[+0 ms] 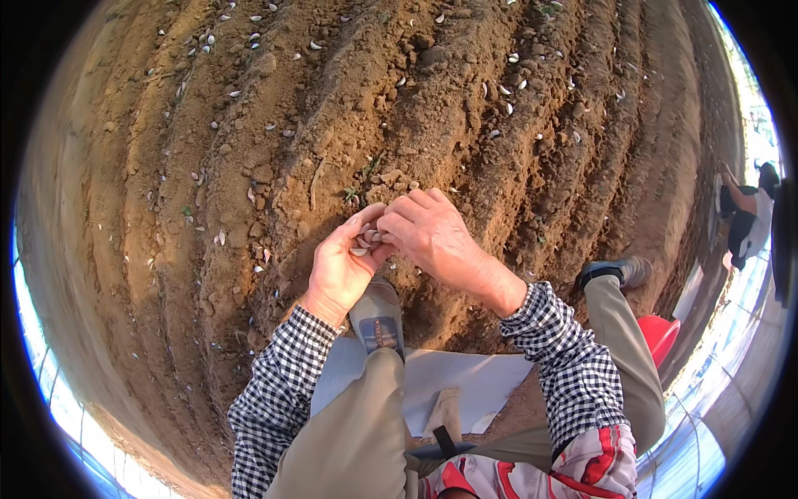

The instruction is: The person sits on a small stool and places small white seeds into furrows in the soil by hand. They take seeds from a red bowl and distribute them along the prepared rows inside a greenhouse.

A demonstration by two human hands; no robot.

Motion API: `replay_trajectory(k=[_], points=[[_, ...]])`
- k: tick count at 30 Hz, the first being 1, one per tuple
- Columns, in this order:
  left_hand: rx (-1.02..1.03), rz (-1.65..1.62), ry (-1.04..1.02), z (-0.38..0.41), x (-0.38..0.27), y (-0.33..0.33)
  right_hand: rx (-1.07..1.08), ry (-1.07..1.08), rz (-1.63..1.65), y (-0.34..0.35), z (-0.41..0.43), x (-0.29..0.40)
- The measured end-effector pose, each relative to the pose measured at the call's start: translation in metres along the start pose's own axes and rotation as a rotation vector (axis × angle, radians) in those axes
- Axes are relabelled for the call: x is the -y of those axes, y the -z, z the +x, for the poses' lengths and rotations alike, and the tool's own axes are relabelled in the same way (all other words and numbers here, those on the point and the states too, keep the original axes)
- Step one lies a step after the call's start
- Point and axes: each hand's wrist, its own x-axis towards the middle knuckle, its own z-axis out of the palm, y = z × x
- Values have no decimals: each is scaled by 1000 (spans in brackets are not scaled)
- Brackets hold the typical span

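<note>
My left hand (343, 262) is cupped with its palm up and holds several pale garlic cloves (366, 239). Over that palm, my right hand (430, 231) bends its fingers in against the cloves; its fingertips are partly hidden, so I cannot tell whether they grip one. Both hands hover above a ridge of loose brown soil (349, 112). More cloves lie scattered along the furrows, such as a single clove (315, 45) at the top and another clove (510, 108) to the right.
My shoe (378, 315) is just below my hands, beside a pale sheet (480, 374) on the ground. A wooden piece (444, 411) rests over the sheet. My other shoe (617, 272) stands at the right, near a red plastic container (658, 337). Another person (751, 212) is at the far right.
</note>
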Motion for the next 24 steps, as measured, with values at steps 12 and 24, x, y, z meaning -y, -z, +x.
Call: replay_trajectory(k=[12, 24], points=[[9, 18, -63, 21, -15, -25, -136, -24, -15, 17, 23, -17], [-99, 8, -89, 29, -24, -27, 20, -263, -562, 0, 111, -106]])
